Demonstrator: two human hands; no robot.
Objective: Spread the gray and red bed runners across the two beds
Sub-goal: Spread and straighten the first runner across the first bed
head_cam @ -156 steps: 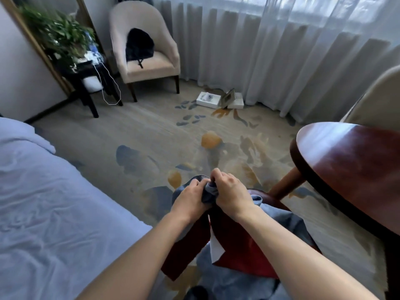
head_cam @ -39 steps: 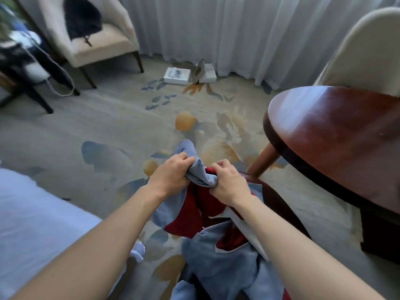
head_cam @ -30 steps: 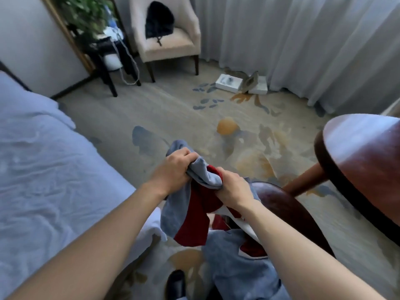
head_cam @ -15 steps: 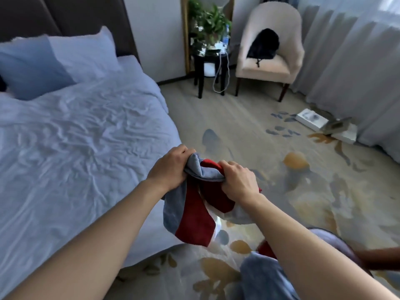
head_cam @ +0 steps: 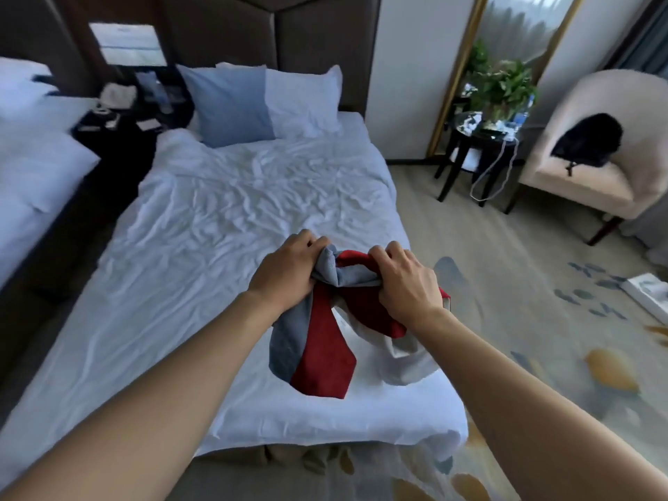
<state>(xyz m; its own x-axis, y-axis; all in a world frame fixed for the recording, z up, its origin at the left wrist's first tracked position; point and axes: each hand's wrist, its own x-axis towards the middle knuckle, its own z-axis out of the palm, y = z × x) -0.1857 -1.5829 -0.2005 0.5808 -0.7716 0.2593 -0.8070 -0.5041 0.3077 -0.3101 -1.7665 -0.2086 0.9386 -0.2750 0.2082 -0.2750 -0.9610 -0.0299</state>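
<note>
From the head camera: both arms reach out over the foot end of the near bed, and between them hangs the bed runner, bunched up, gray on one face and red on the other, with a pale lining showing at its lower right edge. The left hand has its fingers curled tight around a gray fold at the top of the bundle. The right hand matches it just beside, knuckles up, fingers closed over the gray and red cloth. The two hands sit close together, only a short twist of gray fabric between them. Below the hands the runner droops in loose folds, above the white sheet near the bed's right corner; whether the lowest red fold touches the sheet I cannot tell.

The sheet is rumpled. At the head of the bed a blue pillow leans in front of a white pillow, against a dark headboard. To the left, across a dark gap with a cluttered nightstand, lies the second bed. On the right a small dark side table carries a green plant, and a cream armchair holds a black bag. Patterned carpet covers the floor.
</note>
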